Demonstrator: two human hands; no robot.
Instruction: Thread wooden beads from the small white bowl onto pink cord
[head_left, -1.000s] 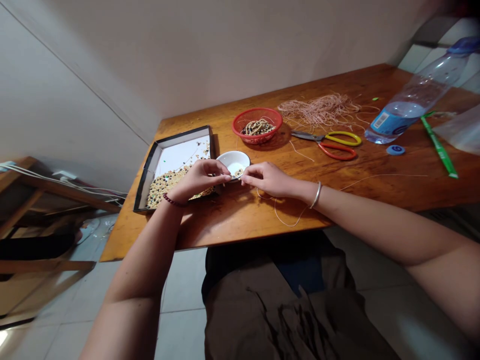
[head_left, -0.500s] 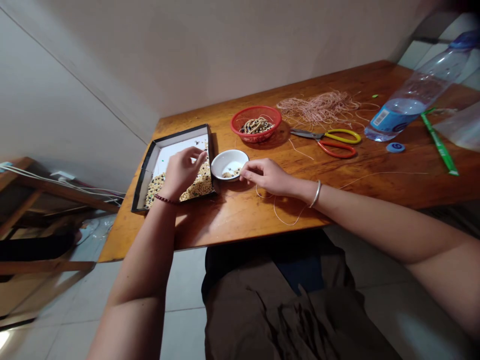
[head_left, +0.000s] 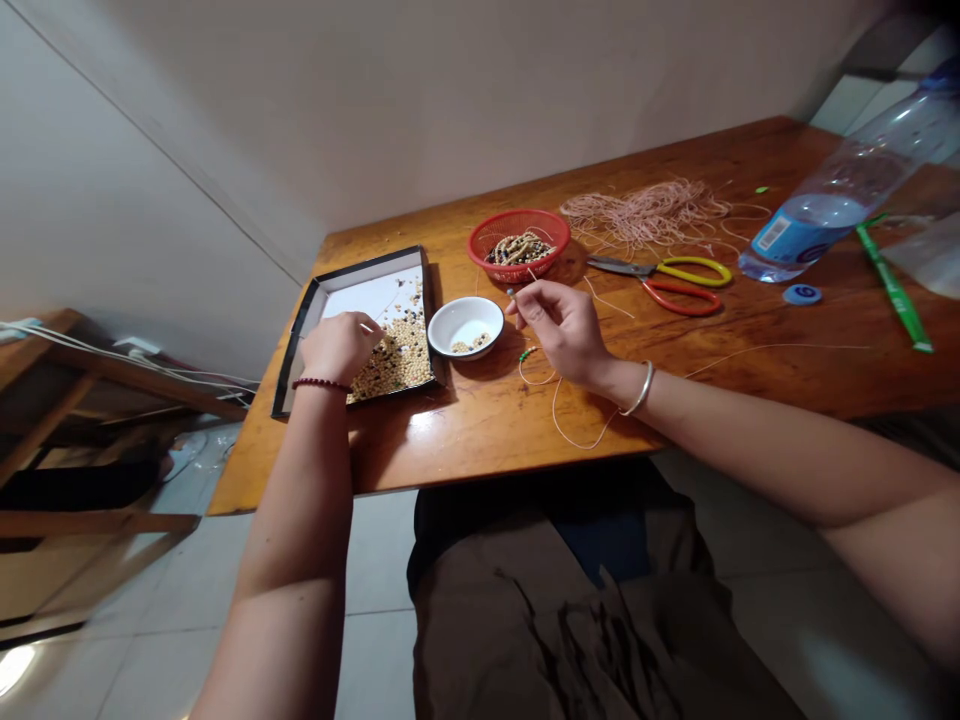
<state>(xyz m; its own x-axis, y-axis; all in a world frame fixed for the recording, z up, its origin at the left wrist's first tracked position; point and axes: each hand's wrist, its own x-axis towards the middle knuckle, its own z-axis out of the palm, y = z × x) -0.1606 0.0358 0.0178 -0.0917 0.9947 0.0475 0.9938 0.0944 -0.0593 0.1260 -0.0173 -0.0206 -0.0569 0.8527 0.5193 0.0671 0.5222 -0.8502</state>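
My left hand (head_left: 339, 345) rests curled over the beads in a black-rimmed shallow box (head_left: 307, 315), its fingers pinched on something I cannot make out. My right hand (head_left: 559, 325) is raised just right of a small white bowl (head_left: 466, 326) and pinches the end of a thin pale cord (head_left: 577, 440). That cord loops down onto the table and carries a few green beads (head_left: 527, 353). The bowl holds a few beads at its bottom.
A red basket (head_left: 517, 244) of bead strings stands behind the bowl. Scissors with yellow and red handles (head_left: 675, 283), a heap of pink cord (head_left: 649, 212), a lying water bottle (head_left: 832, 200), its blue cap (head_left: 801, 294) and a green pen (head_left: 896, 292) lie on the wooden table (head_left: 487, 430).
My left hand moved from the bowl's rim leftward into the bead box. My right hand lifted off the table, raising the cord's end.
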